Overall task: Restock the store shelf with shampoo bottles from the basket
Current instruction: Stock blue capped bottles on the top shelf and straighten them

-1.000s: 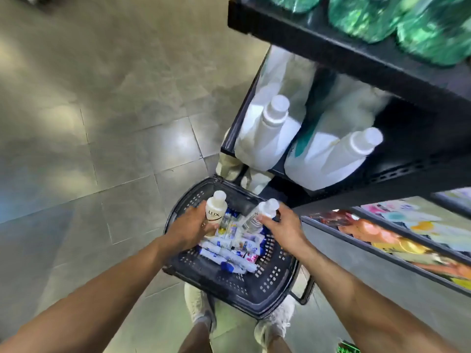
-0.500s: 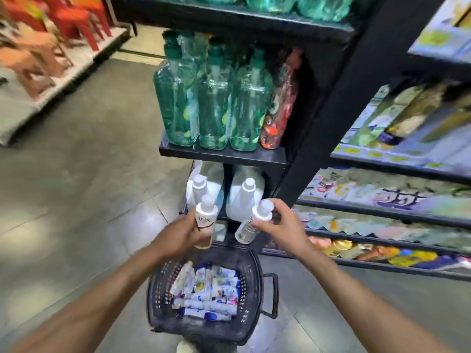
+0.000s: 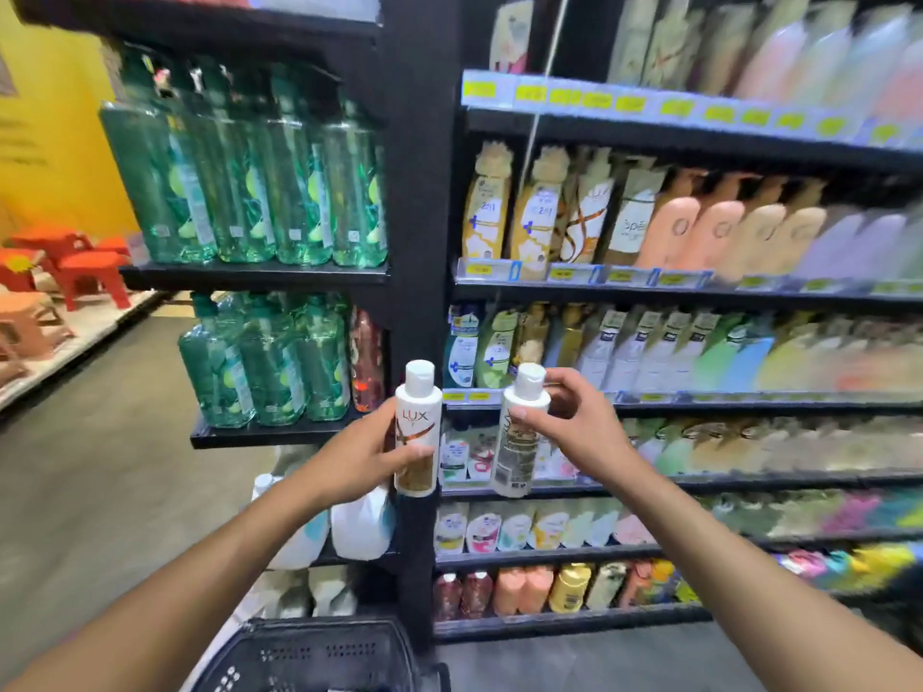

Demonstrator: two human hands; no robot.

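Lux bottle (image 3: 417, 422), second bottle (image 3: 514, 457) raised above basket (image 3: 309, 656); left hand (image 3: 359, 457), right hand (image 3: 579, 427) gripping.

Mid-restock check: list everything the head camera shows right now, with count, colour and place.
LUX bottle: one, white with gold label, left hand.
Second bottle: one, white, right hand.
Basket: one, black, bottom edge, partly cut off.
Pump bottles: many, green, two left end shelves.
Jugs: at least two, white, below the pump bottles.
Shelf stock: many, mixed colours, rows on the right.
Stools: several, red and orange, far left.
Left hand: one, grips the LUX bottle.
Right hand: one, grips the second bottle near its top.
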